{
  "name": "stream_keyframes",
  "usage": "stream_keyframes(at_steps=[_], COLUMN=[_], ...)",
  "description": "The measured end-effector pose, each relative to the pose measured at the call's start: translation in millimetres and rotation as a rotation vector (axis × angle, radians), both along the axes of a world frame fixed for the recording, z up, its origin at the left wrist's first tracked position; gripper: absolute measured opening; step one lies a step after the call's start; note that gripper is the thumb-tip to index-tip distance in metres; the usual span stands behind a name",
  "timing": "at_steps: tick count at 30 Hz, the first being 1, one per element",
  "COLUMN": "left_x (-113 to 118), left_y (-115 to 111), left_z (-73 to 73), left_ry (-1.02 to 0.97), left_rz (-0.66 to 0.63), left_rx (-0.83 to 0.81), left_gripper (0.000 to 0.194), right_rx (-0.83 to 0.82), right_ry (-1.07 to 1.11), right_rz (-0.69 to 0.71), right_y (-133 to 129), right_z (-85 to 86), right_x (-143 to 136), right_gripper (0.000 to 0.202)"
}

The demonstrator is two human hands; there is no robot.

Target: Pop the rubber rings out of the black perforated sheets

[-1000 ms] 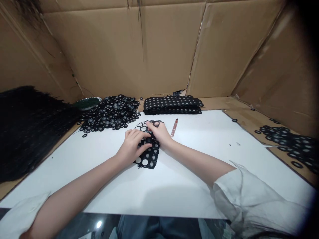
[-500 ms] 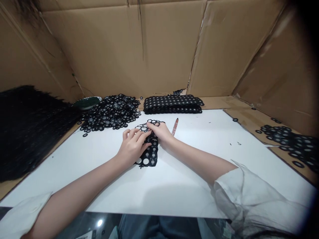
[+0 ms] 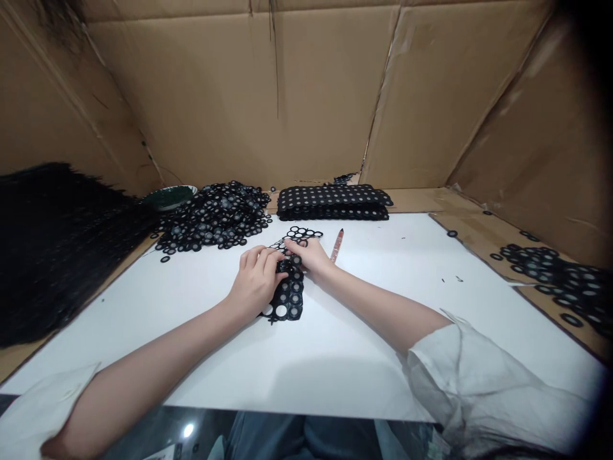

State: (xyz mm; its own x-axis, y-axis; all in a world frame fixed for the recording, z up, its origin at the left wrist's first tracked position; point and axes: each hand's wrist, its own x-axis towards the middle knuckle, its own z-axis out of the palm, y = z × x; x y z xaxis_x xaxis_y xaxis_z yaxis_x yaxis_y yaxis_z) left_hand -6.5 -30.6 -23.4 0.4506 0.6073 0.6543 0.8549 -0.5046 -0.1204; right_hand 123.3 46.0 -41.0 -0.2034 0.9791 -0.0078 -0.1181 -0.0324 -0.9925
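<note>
A black rubber-like sheet of joined rings [image 3: 288, 305] lies on the white work surface [image 3: 306, 370] in front of me. Some of its round openings show white, others look grey and filled. My left hand [image 3: 256, 275] is closed on the sheet's left side, its fingers curled near a small dark bunch of rings at the middle. My right hand [image 3: 309, 255] grips the upper right part, thumb on top. Beyond it the far end of the sheet shows as an open lattice. What lies between the fingertips is partly hidden.
A heap of loose black rings [image 3: 215, 217] stands at the back left by a green-filled dish [image 3: 170, 197]. Stacked perforated black sheets [image 3: 332, 199] lie at the back, a pen-like tool [image 3: 338, 245] nearer. A dark pile [image 3: 62, 255] is left; more rings [image 3: 565, 275] lie right.
My left hand has drawn its fingers in and shifted slightly. More of the sheet's lattice end shows beyond my right hand, which has hardly moved.
</note>
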Motion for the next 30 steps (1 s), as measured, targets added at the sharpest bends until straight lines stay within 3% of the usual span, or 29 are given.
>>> stream_keyframes(at_steps=[7, 13, 17, 21, 26, 30], left_x=[-4.4, -1.4, -1.8, -4.0, -4.6, -4.0], left_y=[-2.8, -17.9, -12.8, -1.5, 0.7, 0.3], left_z=[5.4, 16.5, 14.0, 9.4, 7.7, 5.5], left_ry=[-0.175, -0.309, -0.195, -0.21, -0.233, -0.265], left_rz=[-0.101, -0.264, -0.293, -0.212, -0.186, -0.155], left_rx=[0.054, 0.208, -0.028, -0.286, -0.356, -0.37], left_gripper=[0.025, 0.032, 0.029, 0.022, 0.022, 0.041], right_rx=[0.113, 0.003, 0.006, 0.015, 0.059, 0.087], right_ry=[0.022, -0.04, -0.046, -0.007, 0.023, 0.084], right_rz=[0.059, -0.087, -0.081, -0.052, -0.028, -0.005], right_y=[-1.7, -1.4, -6.7, -7.5, -5.7, -7.5], right_z=[-3.8, 3.4, 9.4, 6.5, 3.4, 7.4], right_x=[-2.3, -2.3, -3.2, -5.1, -6.7, -7.9], right_gripper=[0.032, 0.03, 0.031, 0.036, 0.037, 0.032])
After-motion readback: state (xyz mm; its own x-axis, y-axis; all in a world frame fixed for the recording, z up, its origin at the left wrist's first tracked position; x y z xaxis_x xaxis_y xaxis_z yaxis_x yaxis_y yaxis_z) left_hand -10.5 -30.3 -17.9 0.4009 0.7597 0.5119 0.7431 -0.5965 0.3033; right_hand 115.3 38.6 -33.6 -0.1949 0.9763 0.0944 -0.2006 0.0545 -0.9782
